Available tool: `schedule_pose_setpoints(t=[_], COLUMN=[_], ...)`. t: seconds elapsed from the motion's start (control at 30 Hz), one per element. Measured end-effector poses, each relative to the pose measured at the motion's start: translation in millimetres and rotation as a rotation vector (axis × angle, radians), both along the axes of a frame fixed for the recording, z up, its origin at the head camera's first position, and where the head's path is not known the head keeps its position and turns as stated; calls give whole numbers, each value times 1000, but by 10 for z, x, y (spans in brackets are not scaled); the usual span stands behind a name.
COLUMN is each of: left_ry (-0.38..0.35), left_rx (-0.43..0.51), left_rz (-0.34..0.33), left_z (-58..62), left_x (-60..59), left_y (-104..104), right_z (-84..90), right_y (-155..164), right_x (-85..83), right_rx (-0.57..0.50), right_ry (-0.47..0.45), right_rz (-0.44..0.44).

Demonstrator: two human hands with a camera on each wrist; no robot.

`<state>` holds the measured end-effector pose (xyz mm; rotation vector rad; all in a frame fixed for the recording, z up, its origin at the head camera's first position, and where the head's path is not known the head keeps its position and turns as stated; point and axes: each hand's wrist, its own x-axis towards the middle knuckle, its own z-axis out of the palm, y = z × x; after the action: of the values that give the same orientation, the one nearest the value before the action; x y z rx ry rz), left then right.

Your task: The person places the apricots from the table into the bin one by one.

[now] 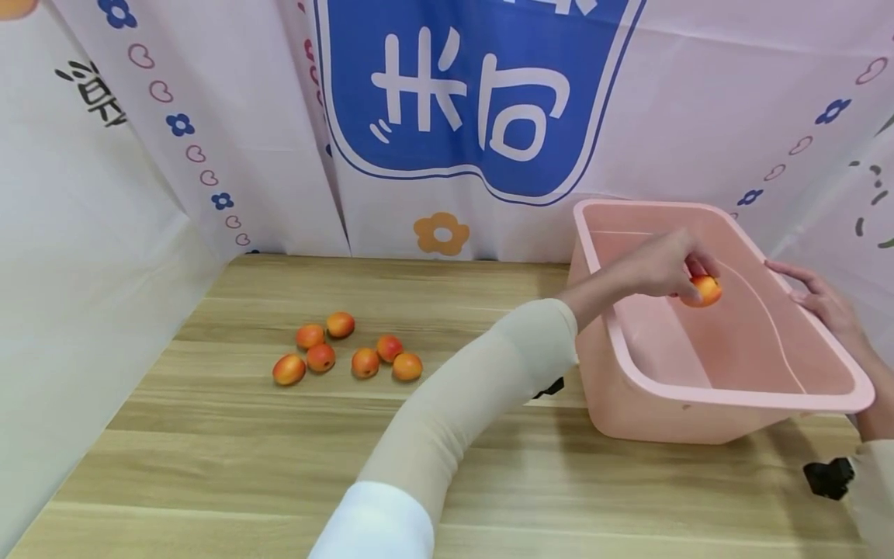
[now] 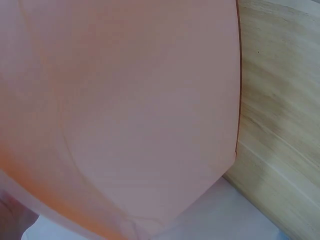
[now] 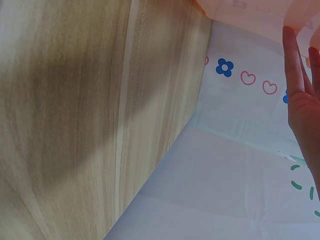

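My left hand [image 1: 673, 264] is over the inside of a pink plastic tub [image 1: 608, 310], pinching a small orange-red fruit [image 1: 707, 292] between thumb and fingertips. My right hand [image 1: 831, 307] holds the tub's right rim, with fingertips on its edge. Seen from the right wrist, straight fingers [image 3: 295, 65] lie against the tub's outer wall [image 3: 260, 15]. The left wrist view is mostly filled by the tub's pink wall [image 2: 150, 100]; the fruit is not visible there. Several similar fruits lie on the table in two loose groups, including one fruit [image 1: 289, 369] at the left end.
The wood-grain table [image 1: 209, 466] runs up to a white printed cloth [image 1: 279, 155] at the back and sides. A black wrist device [image 1: 829, 477] shows by my right sleeve, and part of another [image 1: 549, 389] below my left forearm.
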<state>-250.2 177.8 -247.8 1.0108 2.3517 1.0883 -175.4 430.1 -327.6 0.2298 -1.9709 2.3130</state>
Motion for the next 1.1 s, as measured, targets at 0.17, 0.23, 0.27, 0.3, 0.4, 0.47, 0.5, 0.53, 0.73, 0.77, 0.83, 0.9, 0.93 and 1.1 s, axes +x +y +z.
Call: schedule_pose_setpoints(t=[0.17, 0.23, 0.27, 0.3, 0.4, 0.47, 0.5, 0.53, 0.73, 0.77, 0.83, 0.9, 0.93, 1.1], left_ry=[44, 61, 71, 76, 95, 109, 121, 130, 138, 139, 156, 162, 162, 165], left_rx=[-42, -56, -61, -72, -99, -125, -142, -155, -251, -265, -294, -319, -329, -351], left_rz=[-58, -74, -83, -82, -83, -75, -71, -71, -29, -25, -28, -28, -23, 4], left_z=[-41, -63, -75, -85, -114, -130, -138, -148, -206, -215, -231, -244, -247, -248], left_x=[-20, -23, -25, -25, -26, -25, -26, -28, -55, -62, -76, -89, -93, -86], left_y=[83, 105, 114, 126, 158, 178, 187, 195, 230, 235, 247, 264, 275, 331], right_z=[-10, -12, -12, -12, -20, -29, -35, -40, -59, -59, -58, -56, -55, -58], right_y=[-4, 2, 6, 10, 21, 24, 23, 22, 19, 20, 26, 29, 33, 47], right_x=[-7, -10, -12, -16, -25, -35, -40, -44, -65, -66, -69, -66, -62, -56], right_rx=[-31, -24, -17, -12, -19, -44, -56, -68, -39, -33, -37, -57, -64, -99], right_ry=[5, 11, 15, 18, 24, 37, 42, 48, 76, 79, 88, 85, 87, 72], right_rz=[14, 13, 10, 9, 15, 32, 39, 46, 52, 49, 46, 52, 57, 75])
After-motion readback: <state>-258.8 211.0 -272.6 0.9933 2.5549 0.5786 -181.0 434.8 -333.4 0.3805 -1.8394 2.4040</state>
